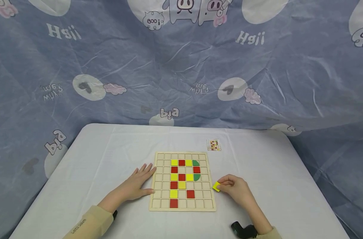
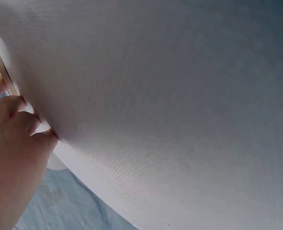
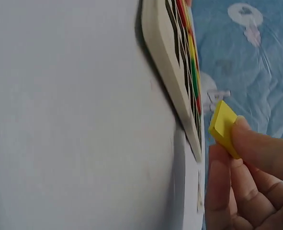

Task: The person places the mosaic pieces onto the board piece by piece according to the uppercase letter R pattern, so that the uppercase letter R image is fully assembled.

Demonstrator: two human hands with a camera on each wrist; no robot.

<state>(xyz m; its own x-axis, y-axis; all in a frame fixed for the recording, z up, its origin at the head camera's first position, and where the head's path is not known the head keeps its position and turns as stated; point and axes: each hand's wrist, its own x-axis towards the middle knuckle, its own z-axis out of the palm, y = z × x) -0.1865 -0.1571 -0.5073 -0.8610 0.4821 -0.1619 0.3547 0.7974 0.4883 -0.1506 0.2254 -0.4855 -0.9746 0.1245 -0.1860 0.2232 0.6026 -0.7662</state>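
Note:
A wooden grid board (image 1: pixel 166 208) lies on the white table, with red and yellow square tiles and two green rounded tiles set in its cells. My left hand (image 1: pixel 136 185) rests at the board's left edge with fingers spread; in the left wrist view its fingertips (image 2: pixel 46 136) touch down along that edge. Just off the board's right side, my right hand (image 1: pixel 236 191) pinches a yellow square tile (image 1: pixel 216 186) between thumb and fingers. The right wrist view shows this yellow tile (image 3: pixel 223 125) tilted, held apart from the board (image 3: pixel 167 67).
A small card (image 1: pixel 214 144) printed with a coloured grid pattern lies behind the board, to the right. Black wrist gear (image 1: pixel 244 230) shows at the right wrist. Blue patterned cloth (image 1: pixel 181 66) hangs behind the white table (image 1: pixel 259 156).

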